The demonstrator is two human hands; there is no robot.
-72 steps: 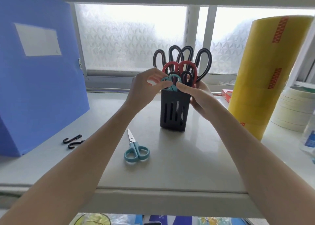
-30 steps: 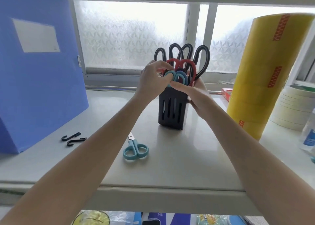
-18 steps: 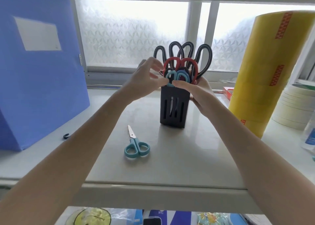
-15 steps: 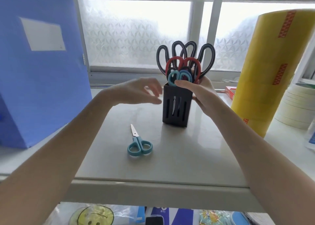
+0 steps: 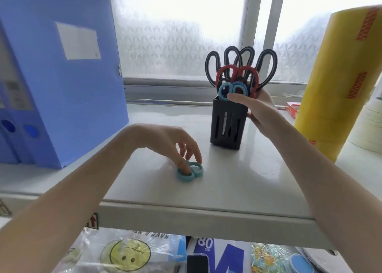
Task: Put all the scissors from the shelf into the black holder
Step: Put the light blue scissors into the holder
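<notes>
A small teal-handled pair of scissors (image 5: 191, 172) lies on the white shelf (image 5: 237, 181), its blades hidden under my left hand (image 5: 165, 138). My fingertips rest on its handle loops, one finger inside the left loop. The black holder (image 5: 226, 124) stands upright behind it, to the right. My right hand (image 5: 258, 109) grips the holder's right side, thumb across the front rim. Inside stand black-handled scissors (image 5: 241, 60), red-handled scissors (image 5: 237, 74) and a small teal-and-blue pair (image 5: 229, 90), handles up.
Blue file boxes (image 5: 62, 76) stand at the left. A tall yellow roll (image 5: 341, 86), stacked tape rolls (image 5: 370, 128) and a red box (image 5: 291, 109) crowd the right. A frosted window closes the back. Plastic bags (image 5: 128, 254) lie below the shelf's front edge.
My left hand left the holder's top and came down and forward onto the teal scissors on the shelf. My right hand stayed on the holder.
</notes>
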